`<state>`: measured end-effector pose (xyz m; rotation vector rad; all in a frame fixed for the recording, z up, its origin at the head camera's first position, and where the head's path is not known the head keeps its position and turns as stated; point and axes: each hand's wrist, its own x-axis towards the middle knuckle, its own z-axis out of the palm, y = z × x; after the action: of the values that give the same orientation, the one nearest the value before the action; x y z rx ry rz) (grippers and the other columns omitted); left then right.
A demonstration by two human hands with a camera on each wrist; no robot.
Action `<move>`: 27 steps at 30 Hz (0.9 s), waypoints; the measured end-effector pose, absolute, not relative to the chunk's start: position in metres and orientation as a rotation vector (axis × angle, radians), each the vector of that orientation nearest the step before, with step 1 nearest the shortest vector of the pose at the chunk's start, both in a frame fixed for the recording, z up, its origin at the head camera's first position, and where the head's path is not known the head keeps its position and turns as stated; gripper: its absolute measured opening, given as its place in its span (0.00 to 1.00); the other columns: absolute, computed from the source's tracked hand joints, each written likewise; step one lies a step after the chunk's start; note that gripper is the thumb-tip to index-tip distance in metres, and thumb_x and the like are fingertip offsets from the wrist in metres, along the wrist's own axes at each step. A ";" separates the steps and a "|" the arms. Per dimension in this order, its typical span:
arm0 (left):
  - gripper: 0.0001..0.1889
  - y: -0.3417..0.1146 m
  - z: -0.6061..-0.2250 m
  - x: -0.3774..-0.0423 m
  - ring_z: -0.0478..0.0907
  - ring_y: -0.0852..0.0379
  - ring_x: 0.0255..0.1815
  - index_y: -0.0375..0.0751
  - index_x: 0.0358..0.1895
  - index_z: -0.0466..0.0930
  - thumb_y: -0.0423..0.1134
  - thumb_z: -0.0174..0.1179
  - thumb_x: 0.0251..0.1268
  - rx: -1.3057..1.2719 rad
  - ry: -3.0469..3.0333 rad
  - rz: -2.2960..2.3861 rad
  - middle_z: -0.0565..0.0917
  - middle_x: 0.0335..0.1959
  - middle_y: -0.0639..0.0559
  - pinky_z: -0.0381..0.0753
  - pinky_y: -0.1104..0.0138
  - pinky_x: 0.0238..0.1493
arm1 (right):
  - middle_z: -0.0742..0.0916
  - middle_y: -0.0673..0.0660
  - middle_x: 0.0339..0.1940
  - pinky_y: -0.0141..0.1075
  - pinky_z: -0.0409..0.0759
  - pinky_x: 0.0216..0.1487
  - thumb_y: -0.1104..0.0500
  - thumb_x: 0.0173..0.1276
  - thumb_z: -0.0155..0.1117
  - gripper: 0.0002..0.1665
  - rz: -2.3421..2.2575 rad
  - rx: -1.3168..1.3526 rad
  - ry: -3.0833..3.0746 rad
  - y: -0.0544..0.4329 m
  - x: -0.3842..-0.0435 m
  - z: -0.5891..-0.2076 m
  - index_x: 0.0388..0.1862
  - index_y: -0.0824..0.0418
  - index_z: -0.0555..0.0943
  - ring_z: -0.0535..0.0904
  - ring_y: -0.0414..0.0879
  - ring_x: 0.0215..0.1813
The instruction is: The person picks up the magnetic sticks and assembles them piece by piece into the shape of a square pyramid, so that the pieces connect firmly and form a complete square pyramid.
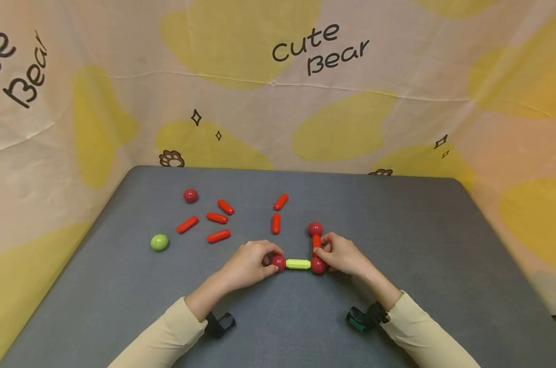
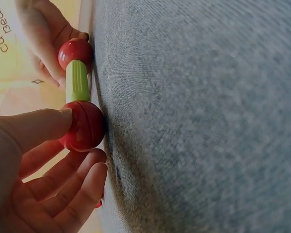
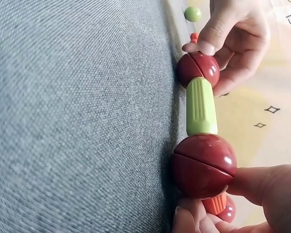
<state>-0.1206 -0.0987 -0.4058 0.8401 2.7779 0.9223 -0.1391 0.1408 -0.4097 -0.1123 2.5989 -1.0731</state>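
L-shape (image 1: 298, 264) joined; six rods (image 1: 217, 218), two balls (image 1: 159, 242) loose.
Left hand (image 1: 252, 261) pinches the end ball (image 1: 279, 262); right hand (image 1: 343, 254) grips the red rod (image 1: 316, 241).

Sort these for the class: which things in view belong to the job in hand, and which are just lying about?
In the job, joined together:
three joined red balls
lime-green rod
joined red rod

Lying about, though perhaps spare parts:
loose red ball
green ball
six loose red rods
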 end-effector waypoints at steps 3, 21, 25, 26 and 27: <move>0.12 -0.099 -0.406 -0.121 0.75 0.61 0.30 0.44 0.42 0.82 0.35 0.65 0.52 0.860 2.773 0.914 0.81 0.36 0.55 0.74 0.71 0.31 | 0.83 0.50 0.23 0.33 0.74 0.22 0.56 0.62 0.61 0.18 -1.073 -0.126 2.599 0.141 -0.139 -0.409 0.46 0.66 0.73 0.76 0.41 0.17; 0.12 -0.096 -0.397 -0.164 0.79 0.62 0.30 0.42 0.42 0.82 0.39 0.66 0.53 0.391 2.831 1.180 0.83 0.38 0.52 0.77 0.70 0.30 | 0.82 0.51 0.22 0.33 0.73 0.21 0.56 0.62 0.61 0.19 -1.074 -0.127 2.581 0.142 -0.140 -0.409 0.47 0.66 0.73 0.76 0.41 0.17; 0.15 -0.091 -0.399 -0.174 0.80 0.60 0.30 0.41 0.43 0.81 0.41 0.67 0.51 0.274 2.876 1.180 0.83 0.37 0.51 0.77 0.68 0.31 | 0.82 0.51 0.23 0.33 0.74 0.21 0.56 0.62 0.61 0.19 -1.079 -0.124 2.582 0.142 -0.140 -0.410 0.48 0.66 0.74 0.76 0.41 0.17; 0.16 -0.090 -0.400 -0.176 0.80 0.60 0.31 0.41 0.43 0.81 0.42 0.67 0.51 0.247 2.891 1.171 0.83 0.37 0.51 0.77 0.66 0.32 | 0.82 0.51 0.23 0.33 0.74 0.21 0.56 0.62 0.61 0.19 -1.082 -0.115 2.580 0.141 -0.140 -0.410 0.47 0.65 0.74 0.76 0.41 0.17; 0.17 -0.089 -0.401 -0.178 0.80 0.59 0.31 0.42 0.44 0.81 0.43 0.68 0.50 0.221 2.905 1.159 0.83 0.37 0.51 0.78 0.65 0.33 | 0.82 0.51 0.23 0.33 0.74 0.21 0.56 0.62 0.61 0.19 -1.082 -0.116 2.582 0.141 -0.140 -0.410 0.47 0.65 0.74 0.76 0.41 0.17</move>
<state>-0.1783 -0.0887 -0.4013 0.2207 2.9052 1.1594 -0.1398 0.1412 -0.4103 -0.1156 2.5819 -1.0821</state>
